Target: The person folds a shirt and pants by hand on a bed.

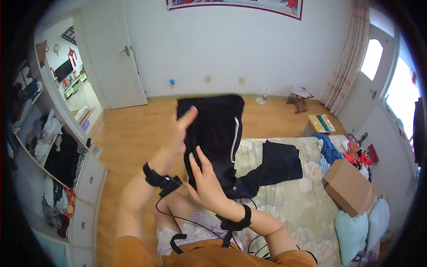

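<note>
A black garment (pixel 213 133) hangs in front of me beyond the bed edge, a white strip running down its right side. My left hand (pixel 173 137) grips its left edge, the thumb lying over the front; the other fingers are mostly hidden. My right hand (pixel 208 183) rests against the lower front of the cloth, fingers stretched and apart. Another black piece of clothing (pixel 282 162) lies flat on the flowered bedspread (pixel 293 207), to the right, and black cloth bridges the two. Where one piece ends and the other begins, I cannot tell.
A cardboard box (pixel 348 187), light blue pillows (pixel 352 233) and a pile of clothes (pixel 330 153) occupy the bed's right side. Stuffed shelves (pixel 46 137) stand at left. A small stool (pixel 300 98) and a yellow-topped box (pixel 320 124) are beyond the bed. Cables hang from my wrist straps.
</note>
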Motion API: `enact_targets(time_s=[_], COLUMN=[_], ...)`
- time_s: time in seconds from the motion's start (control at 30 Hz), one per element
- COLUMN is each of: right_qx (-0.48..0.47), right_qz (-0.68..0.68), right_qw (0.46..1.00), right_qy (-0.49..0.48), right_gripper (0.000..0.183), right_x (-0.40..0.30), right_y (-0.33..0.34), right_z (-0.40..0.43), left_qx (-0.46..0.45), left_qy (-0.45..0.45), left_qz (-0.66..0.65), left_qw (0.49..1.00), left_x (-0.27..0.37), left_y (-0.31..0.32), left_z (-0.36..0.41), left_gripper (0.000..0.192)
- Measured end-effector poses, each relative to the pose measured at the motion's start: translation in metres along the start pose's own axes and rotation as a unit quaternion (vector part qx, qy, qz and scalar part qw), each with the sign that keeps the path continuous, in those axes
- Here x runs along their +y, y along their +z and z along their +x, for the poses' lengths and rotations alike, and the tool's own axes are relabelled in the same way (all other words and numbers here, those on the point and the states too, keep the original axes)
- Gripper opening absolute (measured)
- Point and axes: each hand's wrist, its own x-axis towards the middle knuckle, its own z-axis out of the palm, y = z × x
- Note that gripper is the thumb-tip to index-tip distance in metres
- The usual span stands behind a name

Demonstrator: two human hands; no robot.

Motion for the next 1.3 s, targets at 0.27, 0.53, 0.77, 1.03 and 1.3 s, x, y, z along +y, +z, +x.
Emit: enact_targets(time_s=[0.27,0.53,0.77,1.03,1.3], right_qx=[0.158,0.157,-0.004,-0.098,-0.560], right_qz=[0.154,0.170,-0.008,0.202,0.440], right_qw=[0.975,0.960,0.980,0.971,0.665], right_qy=[0.035,0.159,0.198,0.085,0.222], right_gripper=[0.010,0.043,0.054,0.046,0.071], right_x=[0.050,0.099,0.095,0.076,0.060], right_y=[-0.045,-0.082,-0.091,-0.108,-0.050], right_z=[-0.031,0.050,0.091,0.065,0.006], left_qx=[-0.126,-0.187,-0.193,-0.194,-0.189], left_qy=[0.192,0.437,0.451,0.363,0.293], left_qz=[-0.069,0.048,0.063,0.015,-0.006], left_qw=[0.971,0.879,0.869,0.911,0.937], left_x=[0.161,0.283,0.304,0.328,0.317], left_y=[-0.003,0.055,0.083,0.032,0.001], left_z=[0.041,0.020,-0.017,0.000,0.022], left_gripper=[0.041,0.050,0.050,0.051,0.053])
